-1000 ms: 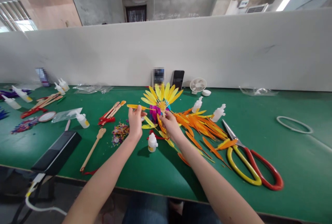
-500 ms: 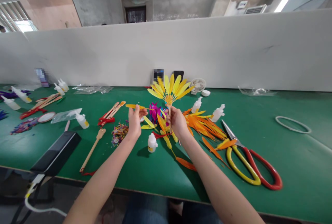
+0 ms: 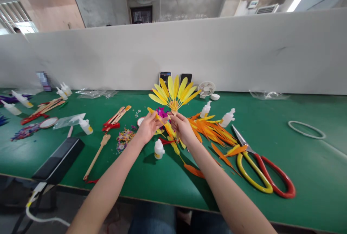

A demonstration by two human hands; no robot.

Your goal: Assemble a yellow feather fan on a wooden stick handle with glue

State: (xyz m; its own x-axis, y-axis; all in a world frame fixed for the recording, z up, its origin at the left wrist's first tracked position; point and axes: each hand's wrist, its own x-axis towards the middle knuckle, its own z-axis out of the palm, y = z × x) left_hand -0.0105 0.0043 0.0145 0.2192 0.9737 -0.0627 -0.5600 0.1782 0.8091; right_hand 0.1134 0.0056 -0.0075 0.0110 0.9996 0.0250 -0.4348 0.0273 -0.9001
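My right hand (image 3: 183,128) is closed round the wooden handle of a feather fan (image 3: 173,89), whose yellow feathers spread upward from the stick's head. In my left hand (image 3: 148,127) is a single orange-yellow feather (image 3: 151,111), pinched with its tip pointing up and left. The fingertips of both hands come close together just below the fan's head; whether they touch is hard to tell. Beneath the hands lie loose yellow and orange feathers (image 3: 175,148) and a red tassel (image 3: 166,141). A white glue bottle (image 3: 159,149) stands in front of them.
Big scissors (image 3: 260,169) lie right of an orange feather pile (image 3: 211,129). More glue bottles (image 3: 205,109), a small fan (image 3: 207,88) and phones (image 3: 186,78) stand behind. Leftward are wooden sticks (image 3: 97,156), colourful scraps (image 3: 125,139) and a black box (image 3: 59,160) by the edge.
My left hand has moved right with its feather, up to my right hand, and the feather has tilted. The feather fan has shifted slightly left and up.
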